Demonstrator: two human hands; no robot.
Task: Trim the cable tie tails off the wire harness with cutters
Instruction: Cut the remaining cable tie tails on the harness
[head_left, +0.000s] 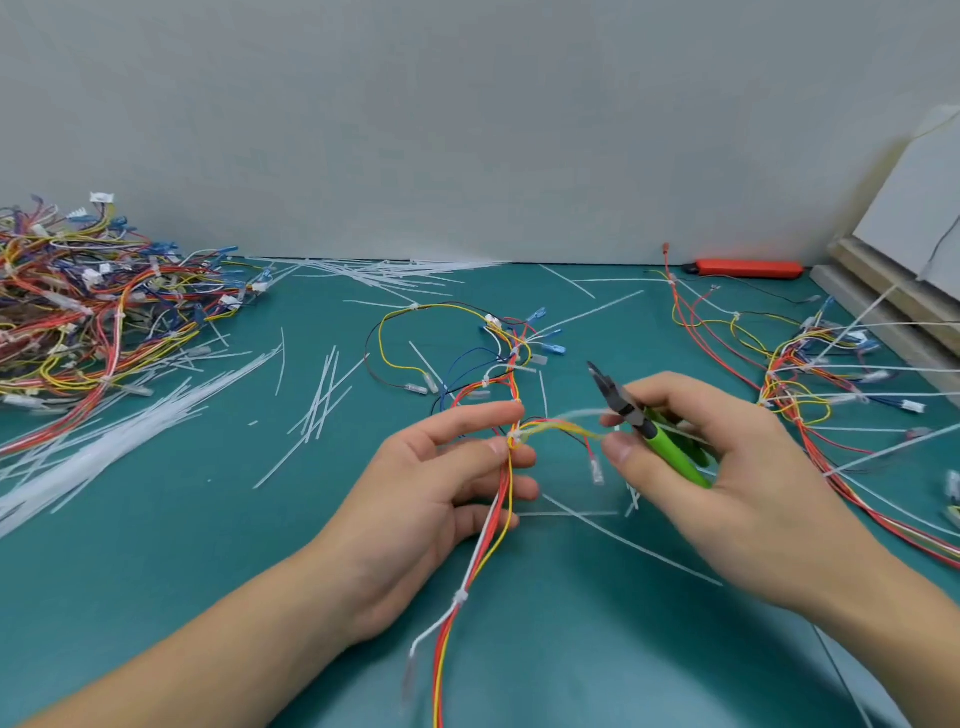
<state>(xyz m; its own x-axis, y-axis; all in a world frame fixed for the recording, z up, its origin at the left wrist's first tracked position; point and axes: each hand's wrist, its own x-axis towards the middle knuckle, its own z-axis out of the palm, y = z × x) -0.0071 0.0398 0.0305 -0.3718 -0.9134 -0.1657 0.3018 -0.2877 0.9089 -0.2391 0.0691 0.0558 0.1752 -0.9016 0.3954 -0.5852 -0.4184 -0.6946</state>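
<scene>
Two bare hands work close together over the green mat. Her left hand pinches the wire harness between thumb and fingers, right at a white cable tie, with red and yellow wires trailing down past the wrist. Just right of it, the right hand curls around green-handled cutters, blades pointing up and away. Cut tie tails lie scattered beyond the left hand, and finished harnesses pile far left of it.
</scene>
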